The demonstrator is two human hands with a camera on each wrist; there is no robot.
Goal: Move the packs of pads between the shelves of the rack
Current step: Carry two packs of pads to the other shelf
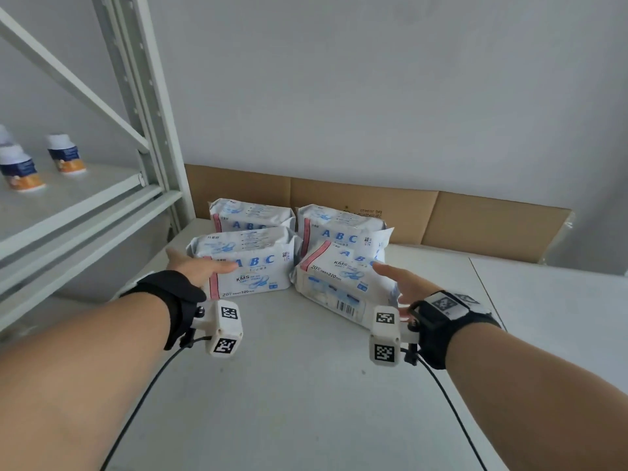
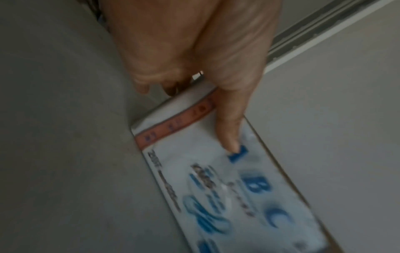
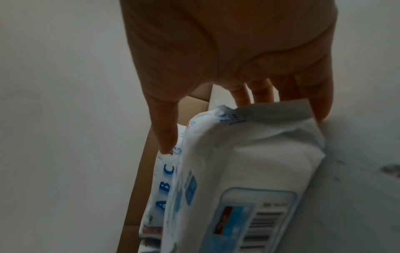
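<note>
Four white packs of pads with blue "ABC" print stand in two rows on the grey shelf [image 1: 306, 385]. My left hand [image 1: 204, 266] holds the front left pack [image 1: 251, 270] at its left end. In the left wrist view its thumb [image 2: 229, 133] lies on the printed face of that pack [image 2: 249, 188] and the fingers curl behind the end. My right hand [image 1: 397, 280] grips the front right pack [image 1: 339, 283], which is tilted with its barcode side towards me. The right wrist view shows that pack [image 3: 249, 162] with the thumb on one side and the fingers behind its end. The back left pack [image 1: 251, 215] and back right pack [image 1: 339, 226] stand upright.
A flattened cardboard sheet [image 1: 441, 215] leans on the wall behind the packs. The rack's upright post [image 1: 146, 113] stands at the left. Beyond it a higher shelf carries several white bottles [image 1: 66, 154]. Bare shelf surface lies in front of and to the right of the packs.
</note>
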